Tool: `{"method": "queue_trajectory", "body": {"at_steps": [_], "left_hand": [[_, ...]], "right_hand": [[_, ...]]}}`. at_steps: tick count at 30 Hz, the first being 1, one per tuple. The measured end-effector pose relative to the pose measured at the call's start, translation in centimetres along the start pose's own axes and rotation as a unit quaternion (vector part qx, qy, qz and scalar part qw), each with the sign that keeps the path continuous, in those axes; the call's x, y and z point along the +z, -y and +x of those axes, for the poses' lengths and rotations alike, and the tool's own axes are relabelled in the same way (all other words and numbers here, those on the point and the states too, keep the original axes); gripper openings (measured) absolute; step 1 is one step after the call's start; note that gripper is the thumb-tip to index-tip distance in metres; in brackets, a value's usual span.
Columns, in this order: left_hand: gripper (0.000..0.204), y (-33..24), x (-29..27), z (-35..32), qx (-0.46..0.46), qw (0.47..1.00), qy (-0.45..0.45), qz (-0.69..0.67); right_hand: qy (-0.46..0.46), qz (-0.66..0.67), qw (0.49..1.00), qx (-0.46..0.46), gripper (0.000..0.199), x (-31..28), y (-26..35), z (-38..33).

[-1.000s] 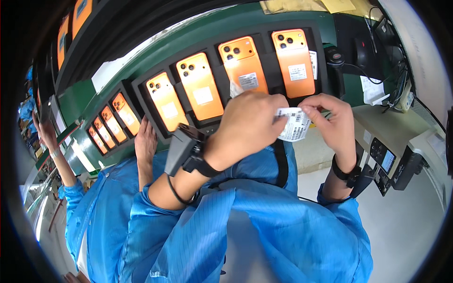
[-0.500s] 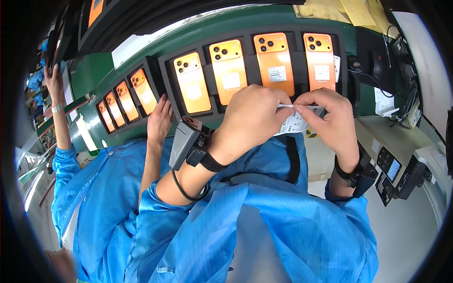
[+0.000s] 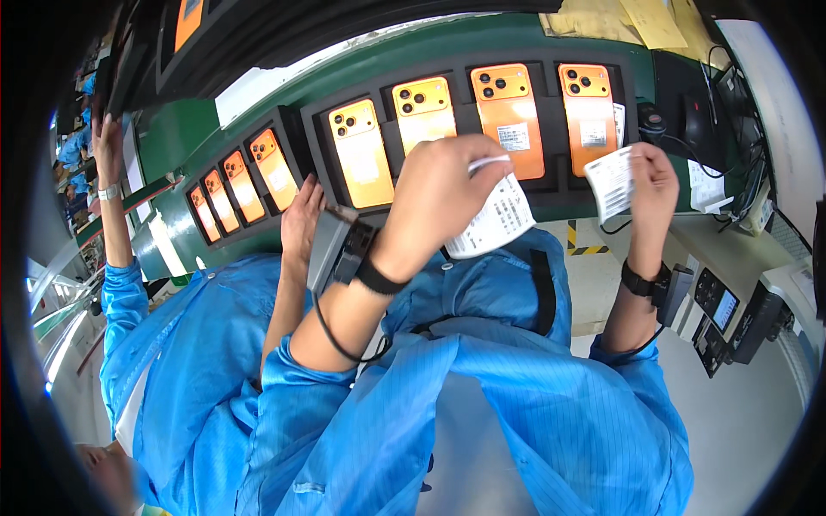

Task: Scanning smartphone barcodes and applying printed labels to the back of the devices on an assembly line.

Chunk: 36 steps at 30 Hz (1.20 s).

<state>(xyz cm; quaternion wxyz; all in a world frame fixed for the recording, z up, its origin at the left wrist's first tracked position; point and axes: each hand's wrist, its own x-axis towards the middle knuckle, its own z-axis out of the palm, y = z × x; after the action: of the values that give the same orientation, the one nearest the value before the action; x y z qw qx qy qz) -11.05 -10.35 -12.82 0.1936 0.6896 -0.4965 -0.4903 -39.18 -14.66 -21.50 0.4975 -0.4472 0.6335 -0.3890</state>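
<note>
My left hand (image 3: 440,187) pinches a white printed label sheet (image 3: 496,222) that hangs below its fingers, in front of the foam tray. Apart from it, my right hand (image 3: 656,179) grips a smaller printed label piece (image 3: 613,182) by its right edge, near the tray's right end. Several orange phones lie back side up in the black foam tray (image 3: 552,120). The rightmost phone (image 3: 588,107) and the phone (image 3: 509,103) beside it carry white labels. My left hand covers the lower part of another phone (image 3: 423,105).
A co-worker's hand (image 3: 301,215) rests by a second black tray (image 3: 288,129) of orange phones at left; their other arm (image 3: 112,172) reaches up. A mouse (image 3: 695,116), cables and a small screen device (image 3: 718,301) are at right. Yellow papers (image 3: 658,21) lie at the back right.
My hands, together on one white paper before, have moved apart. The paper is now in two pieces, one in each hand; the right hand has moved right.
</note>
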Motion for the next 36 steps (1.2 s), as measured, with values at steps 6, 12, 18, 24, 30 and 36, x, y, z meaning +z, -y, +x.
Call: {"method": "queue_trajectory", "body": {"at_steps": [6, 12, 18, 24, 30, 36], "left_hand": [[0.044, 1.0, 4.2, 6.1, 0.245, 0.914, 0.108, 0.304], [0.042, 0.9, 3.0, 5.7, 0.301, 0.871, 0.101, 0.375], [0.053, 0.8, 0.8, 3.5, 0.253, 0.859, 0.124, 0.427], [0.053, 0.0, 4.9, 4.2, 0.255, 0.841, 0.158, 0.450], [0.045, 0.6, 4.1, 5.0, 0.265, 0.851, 0.143, 0.430], [0.055, 0.8, 1.3, 1.6, 0.299, 0.851, 0.081, 0.424]], "right_hand": [[0.000, 0.079, 0.997, 0.010, 0.035, -0.8, -0.5, 1.5], [0.069, 0.061, 0.996, -0.014, 0.053, 2.7, 0.3, 2.1], [0.094, -0.016, 0.995, -0.014, 0.049, 7.8, 0.1, 1.8], [-0.043, -0.080, 0.994, -0.065, 0.045, 3.4, 1.0, 3.3], [0.023, 0.064, 0.997, 0.029, 0.036, 2.2, -0.6, 3.9], [0.043, -0.012, 0.999, -0.012, 0.027, 6.9, -2.0, 3.1]]}}
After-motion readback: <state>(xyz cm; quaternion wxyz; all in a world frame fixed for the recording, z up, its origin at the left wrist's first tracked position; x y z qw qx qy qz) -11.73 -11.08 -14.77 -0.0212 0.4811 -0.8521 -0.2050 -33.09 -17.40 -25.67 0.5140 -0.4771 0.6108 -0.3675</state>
